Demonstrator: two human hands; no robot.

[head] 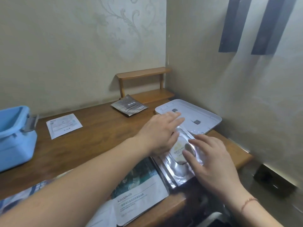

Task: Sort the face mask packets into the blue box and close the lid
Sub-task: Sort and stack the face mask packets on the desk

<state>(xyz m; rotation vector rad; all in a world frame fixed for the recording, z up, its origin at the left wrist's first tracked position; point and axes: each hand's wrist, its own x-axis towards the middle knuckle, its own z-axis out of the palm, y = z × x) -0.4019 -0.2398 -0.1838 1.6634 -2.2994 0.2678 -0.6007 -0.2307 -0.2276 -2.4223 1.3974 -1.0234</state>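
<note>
Hands both on shiny silver foil mask packet (pixel 180 154), top of small silver stack at right front of brown wooden worktop (pixel 91 136). Left hand (pixel 159 133) reaching across, fingers straight and spread, laid flat over packet's far end and left edge; nothing curled round it, so no real grip yet. Right hand (pixel 211 154) flat too, straight fingertips pressing packet's near-right face. Probably squaring the slippery stack or sliding the top packet loose before lifting — foil on foil likely to skate, hence two flat palms rather than a pinch.

Light blue plastic box (pixel 14 138) at far left edge of worktop, open, partly cut off by frame; well apart from the hands, so a long carry across. White flat rectangular lid (pixel 208 118) lying upturned just beyond the silver stack, near right wall, parked out of the way until packing done.

Other packets scattered, not yet boxed: dark grey-brown foil packet (pixel 129 105) at back beside small wooden two-tier shelf (pixel 144 84); white printed packet (pixel 64 125) lying flat near the box; large white-and-teal packet (pixel 141 190) at front edge, just left of the silver stack, partly under left forearm. More blue-white packets at lower left, blurred.

Task early: box contents not visible, lid off, at least five packets outstanding.
</note>
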